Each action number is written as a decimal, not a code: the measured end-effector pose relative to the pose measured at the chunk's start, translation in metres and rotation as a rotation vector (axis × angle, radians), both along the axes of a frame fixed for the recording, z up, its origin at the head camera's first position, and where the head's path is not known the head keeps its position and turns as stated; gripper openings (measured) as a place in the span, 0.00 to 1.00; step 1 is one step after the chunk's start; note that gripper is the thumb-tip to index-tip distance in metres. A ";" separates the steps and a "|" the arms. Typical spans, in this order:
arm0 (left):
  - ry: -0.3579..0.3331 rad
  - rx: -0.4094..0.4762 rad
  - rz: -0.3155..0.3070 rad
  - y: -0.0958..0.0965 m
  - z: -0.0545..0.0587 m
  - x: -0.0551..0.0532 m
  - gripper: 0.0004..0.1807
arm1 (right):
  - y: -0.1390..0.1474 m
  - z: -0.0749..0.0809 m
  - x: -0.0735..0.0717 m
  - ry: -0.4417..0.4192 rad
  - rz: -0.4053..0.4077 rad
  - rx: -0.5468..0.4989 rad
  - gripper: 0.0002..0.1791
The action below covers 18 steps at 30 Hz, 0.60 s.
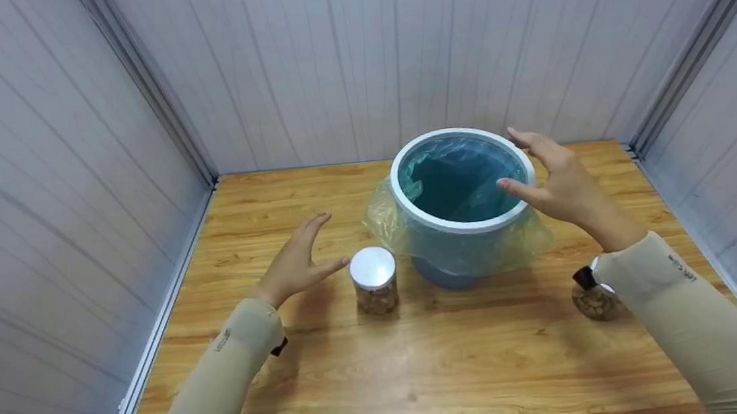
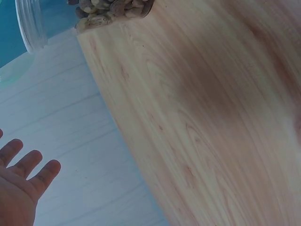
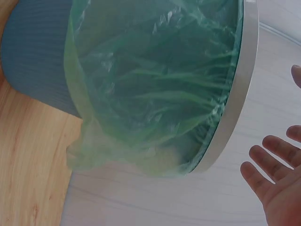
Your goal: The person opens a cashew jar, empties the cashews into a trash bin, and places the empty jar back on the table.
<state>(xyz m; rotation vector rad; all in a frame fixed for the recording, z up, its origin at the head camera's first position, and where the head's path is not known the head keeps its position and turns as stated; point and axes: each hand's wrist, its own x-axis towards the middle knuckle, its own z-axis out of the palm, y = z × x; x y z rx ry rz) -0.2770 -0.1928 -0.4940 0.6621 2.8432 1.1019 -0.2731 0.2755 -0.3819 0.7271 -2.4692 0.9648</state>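
Note:
A blue trash bin (image 1: 446,274) with a white rim ring stands toward the back of the wooden table, lined with a green translucent bag (image 1: 501,248) that hangs over its outside. My right hand (image 1: 559,182) is at the bin's right side, fingers spread and thumb overlapping the rim in the head view; in the right wrist view the fingers are straight beside the rim ring (image 3: 237,94). My left hand (image 1: 296,261) hovers left of a clear jar (image 1: 377,294) with a white lid, its thumb tip close to the lid. Nut-like pieces (image 2: 113,9) fill the jar's lower part.
A second jar (image 1: 595,303) of similar pieces stands at the right, partly hidden by my right wrist and sleeve. Pale panel walls (image 1: 295,72) enclose the table (image 1: 372,382) at the back and both sides.

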 end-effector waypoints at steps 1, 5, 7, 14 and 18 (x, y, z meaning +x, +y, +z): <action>-0.007 0.002 -0.004 0.000 -0.002 0.000 0.54 | -0.002 0.000 0.001 0.003 0.007 0.002 0.44; -0.040 0.005 -0.017 0.002 -0.008 0.002 0.57 | -0.008 -0.003 0.004 0.006 0.027 0.017 0.43; -0.065 0.009 -0.014 0.003 -0.012 0.003 0.58 | -0.010 -0.004 0.005 0.006 0.036 0.024 0.43; -0.102 0.035 -0.019 0.006 -0.024 0.007 0.59 | -0.017 -0.007 0.009 0.022 0.078 0.037 0.44; -0.112 0.026 -0.020 0.009 -0.031 0.009 0.59 | -0.022 -0.008 0.012 0.013 0.100 0.039 0.44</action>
